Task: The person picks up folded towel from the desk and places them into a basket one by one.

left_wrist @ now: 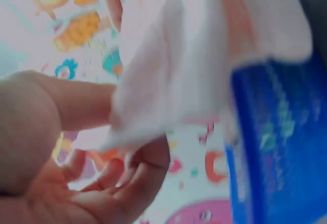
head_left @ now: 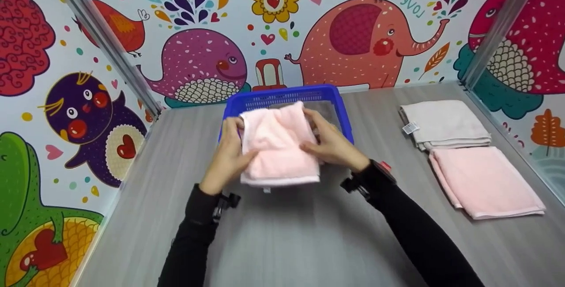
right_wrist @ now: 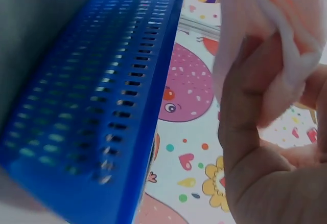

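Note:
A folded pink towel (head_left: 280, 141) is held up in front of and partly over a blue plastic basket (head_left: 346, 119). My left hand (head_left: 227, 154) pinches its left edge between thumb and fingers. On the opposite edge my right hand (head_left: 333, 143) grips the cloth, thumb on the near face. In the left wrist view the towel (left_wrist: 173, 70) hangs in loose layers and is blurred. Curled fingers of the right hand (right_wrist: 260, 147) press into the towel's folds in the right wrist view. Something grey lies inside the basket, mostly hidden behind the towel.
To the right on the grey table (head_left: 176, 154) lie a folded off-white towel (head_left: 446, 121) with a white tag (head_left: 410, 128) and a folded pink towel (head_left: 490, 181), end to end. Walls with cartoon animal prints enclose the back and sides, with metal posts (head_left: 106, 44) at the corners.

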The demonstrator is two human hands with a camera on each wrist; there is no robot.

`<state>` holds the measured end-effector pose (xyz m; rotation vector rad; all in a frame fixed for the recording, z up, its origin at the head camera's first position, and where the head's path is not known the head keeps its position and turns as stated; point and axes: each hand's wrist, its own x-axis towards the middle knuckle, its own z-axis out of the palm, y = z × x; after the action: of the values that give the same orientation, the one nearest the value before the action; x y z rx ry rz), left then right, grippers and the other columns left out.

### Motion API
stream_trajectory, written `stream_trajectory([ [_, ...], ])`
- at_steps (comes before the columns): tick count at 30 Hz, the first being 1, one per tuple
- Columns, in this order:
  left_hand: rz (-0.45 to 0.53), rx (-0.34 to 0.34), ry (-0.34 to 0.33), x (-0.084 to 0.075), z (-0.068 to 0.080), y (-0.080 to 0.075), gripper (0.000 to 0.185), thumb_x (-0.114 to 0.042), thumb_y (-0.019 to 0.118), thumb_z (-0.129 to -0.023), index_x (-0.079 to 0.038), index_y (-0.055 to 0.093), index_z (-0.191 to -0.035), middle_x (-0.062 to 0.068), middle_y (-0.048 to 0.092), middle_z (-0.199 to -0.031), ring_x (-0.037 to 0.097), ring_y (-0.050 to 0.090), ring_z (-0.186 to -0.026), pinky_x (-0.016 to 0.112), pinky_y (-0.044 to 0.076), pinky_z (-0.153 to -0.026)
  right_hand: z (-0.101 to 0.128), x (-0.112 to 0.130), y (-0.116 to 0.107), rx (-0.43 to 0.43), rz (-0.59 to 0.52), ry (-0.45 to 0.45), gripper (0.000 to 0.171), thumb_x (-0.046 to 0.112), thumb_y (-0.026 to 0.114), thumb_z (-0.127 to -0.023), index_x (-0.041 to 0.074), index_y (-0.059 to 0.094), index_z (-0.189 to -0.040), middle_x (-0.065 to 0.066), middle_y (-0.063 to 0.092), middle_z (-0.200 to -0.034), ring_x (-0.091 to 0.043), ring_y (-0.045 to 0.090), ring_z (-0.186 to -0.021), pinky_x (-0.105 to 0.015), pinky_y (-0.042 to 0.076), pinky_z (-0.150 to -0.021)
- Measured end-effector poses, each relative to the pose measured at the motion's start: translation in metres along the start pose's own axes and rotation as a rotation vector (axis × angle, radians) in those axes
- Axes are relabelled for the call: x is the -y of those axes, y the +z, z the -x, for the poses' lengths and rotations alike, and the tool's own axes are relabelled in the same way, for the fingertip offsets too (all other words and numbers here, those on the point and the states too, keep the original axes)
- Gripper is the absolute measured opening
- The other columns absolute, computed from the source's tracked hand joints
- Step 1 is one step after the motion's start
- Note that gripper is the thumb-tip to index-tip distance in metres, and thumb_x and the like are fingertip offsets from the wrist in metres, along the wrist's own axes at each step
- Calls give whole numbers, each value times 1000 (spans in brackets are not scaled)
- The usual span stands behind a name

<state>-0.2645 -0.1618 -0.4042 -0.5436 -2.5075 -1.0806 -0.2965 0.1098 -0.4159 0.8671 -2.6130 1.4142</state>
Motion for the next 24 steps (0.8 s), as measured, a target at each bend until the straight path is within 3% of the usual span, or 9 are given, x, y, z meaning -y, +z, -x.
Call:
stream_trajectory([
  [2, -25, -29, -13, 10, -14, -4, 57, 13, 75, -77, 1, 39, -120, 20, 40, -120, 36, 48, -112, 48, 50, -104, -20, 0, 7, -23, 8, -16, 88, 7, 73, -92, 8, 22, -164, -23, 60, -124, -32, 63, -103, -44, 60, -81],
  [4, -65, -60, -34, 20, -28, -4, 57, 16, 71, -79, -1, 39, -124, 22, 39, -125, 38, 51, -113, 49, 54, -101, -40, -1, 13, -43, 15, -27, 87, 4, 72, -92, 12, 23, -164, -24, 61, -123, -30, 62, -100, -43, 59, -80],
  [9, -215, -71, -119, 46, -53, 9, 56, 17, 58, -88, -13, 43, -133, 21, 38, -133, 40, 60, -90, 48, 58, -72, -82, -7, 30, -25, 97, -3, 54, 1, 69, -92, 8, 58, -145, -19, 64, -133, -28, 58, -114, -44, 51, -99],
  [11, -281, -47, -146, 53, -59, 15, 55, 17, 55, -90, -14, 44, -135, 21, 38, -132, 40, 61, -84, 49, 56, -69, -93, -11, 37, 8, 141, 19, 45, 2, 69, -91, 4, 66, -136, -18, 65, -134, -28, 56, -117, -43, 47, -104],
  [16, -411, 37, -171, 67, -67, 25, 51, 16, 53, -92, -11, 47, -134, 22, 42, -127, 43, 64, -81, 51, 58, -72, -108, -21, 54, 121, 234, 83, 55, 3, 71, -88, 3, 62, -142, -19, 63, -133, -27, 55, -108, -41, 49, -101],
  [19, -445, 93, -158, 72, -67, 27, 42, 16, 54, -93, -7, 53, -128, 23, 45, -123, 45, 66, -82, 52, 59, -74, -111, -22, 61, 176, 301, 79, 61, 4, 71, -88, 8, 57, -148, -15, 62, -142, -27, 59, -116, -41, 49, -106],
  [24, -483, 117, -113, 78, -62, 30, 21, 9, 56, -97, 5, 62, -117, 29, 50, -122, 49, 67, -89, 57, 58, -82, -116, -15, 67, 249, 232, 17, 69, 4, 69, -94, 17, 46, -157, -9, 54, -155, -28, 57, -129, -42, 46, -112],
])
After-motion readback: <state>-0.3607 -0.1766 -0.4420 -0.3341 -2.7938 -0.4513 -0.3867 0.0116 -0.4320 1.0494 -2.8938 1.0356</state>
